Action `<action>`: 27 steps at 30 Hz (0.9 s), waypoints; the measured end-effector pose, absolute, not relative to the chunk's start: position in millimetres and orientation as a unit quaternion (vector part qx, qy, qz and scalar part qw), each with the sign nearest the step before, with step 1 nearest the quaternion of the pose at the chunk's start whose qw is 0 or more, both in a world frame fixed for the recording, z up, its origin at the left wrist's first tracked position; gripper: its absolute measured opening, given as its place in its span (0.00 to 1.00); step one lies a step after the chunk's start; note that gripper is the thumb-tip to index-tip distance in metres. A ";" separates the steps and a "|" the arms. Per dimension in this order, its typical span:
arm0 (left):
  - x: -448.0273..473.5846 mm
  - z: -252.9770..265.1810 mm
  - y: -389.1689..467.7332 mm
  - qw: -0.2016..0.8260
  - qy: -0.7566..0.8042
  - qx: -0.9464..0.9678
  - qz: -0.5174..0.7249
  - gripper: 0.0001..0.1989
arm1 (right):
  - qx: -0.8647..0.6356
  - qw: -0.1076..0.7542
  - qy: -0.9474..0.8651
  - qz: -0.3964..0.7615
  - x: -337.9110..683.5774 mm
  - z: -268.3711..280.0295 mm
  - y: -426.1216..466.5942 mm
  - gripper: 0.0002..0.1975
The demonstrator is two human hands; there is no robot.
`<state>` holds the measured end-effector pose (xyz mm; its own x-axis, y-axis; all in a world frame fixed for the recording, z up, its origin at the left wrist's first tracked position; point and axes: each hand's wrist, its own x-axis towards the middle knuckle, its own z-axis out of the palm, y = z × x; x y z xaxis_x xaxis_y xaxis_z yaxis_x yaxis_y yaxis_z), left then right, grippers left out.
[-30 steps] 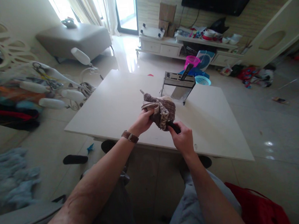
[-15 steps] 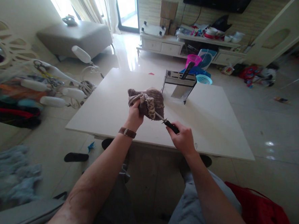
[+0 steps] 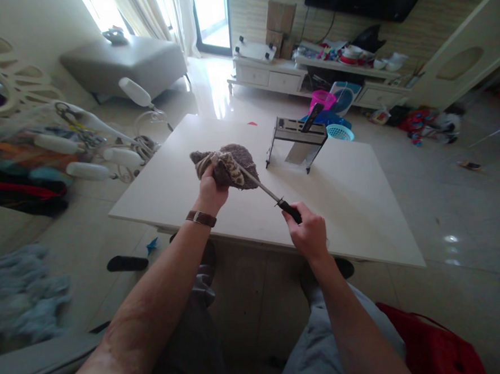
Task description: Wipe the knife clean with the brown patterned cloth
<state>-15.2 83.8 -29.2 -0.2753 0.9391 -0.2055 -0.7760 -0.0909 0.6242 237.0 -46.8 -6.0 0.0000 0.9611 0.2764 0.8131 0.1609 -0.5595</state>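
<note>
Sliding off the knife (image 3: pixel 271 196), the brown cloth (image 3: pixel 227 164) has gone left since a second ago. Back then the cloth was bunched right up against the black handle, and only a little tip of metal stuck out past it. Half a second ago a short bit of blade showed next to the handle. Now a long shiny piece of blade is bare, from the handle up to the cloth, and the cloth covers only the far end. I think this means the wipe along the blade is nearly at the tip, and the bare part looks rubbed over.

All of this is over the white table (image 3: pixel 361 203), on its near side. The left hand (image 3: pixel 211 188) is up above the table, more to the left than before. Its fingers are curled tight round the cloth, squeezing it onto the blade. A brown watch strap (image 3: pixel 201 218) sits on that wrist, and the arm is stretched forward and bent a little.

The right hand (image 3: pixel 310 237) is by the near edge of the table and has hardly moved. Its fingers are wrapped tight round the black handle, with the blade pointing up and to the left, away from the body.

Farther back on the table stands a metal knife rack (image 3: pixel 296 142) with one dark handle poking out of it. It is well apart from both hands. A red bag (image 3: pixel 433 345) lies on the floor, off the near right corner of the table.
</note>
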 end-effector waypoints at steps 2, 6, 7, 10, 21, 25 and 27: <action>-4.3 -24.6 77.8 0.605 0.328 0.142 0.712 0.04 | -0.644 0.338 -0.673 0.133 237.5 -5.5 -45.1 0.12; 26.6 -20.1 60.8 0.668 0.321 0.180 0.646 0.08 | -0.645 0.358 -0.658 0.154 233.5 -6.2 -42.2 0.13; 34.4 -20.8 56.1 0.685 0.318 0.192 0.627 0.09 | -0.641 0.355 -0.662 0.158 231.8 -6.7 -41.8 0.13; 53.0 -26.0 44.6 0.723 0.323 0.216 0.571 0.09 | -0.632 0.350 -0.672 0.165 228.6 -7.7 -41.4 0.11; 49.8 -31.3 55.6 0.645 0.356 0.196 0.647 0.14 | -0.618 0.335 -0.691 0.169 229.8 -5.4 -42.3 0.12; 24.7 -37.8 74.4 0.602 0.359 0.147 0.697 0.13 | -0.606 0.316 -0.710 0.168 229.3 -5.1 -43.6 0.11; 6.1 -41.6 83.2 0.579 0.364 0.127 0.719 0.12 | -0.598 0.309 -0.721 0.165 229.7 -5.1 -44.9 0.10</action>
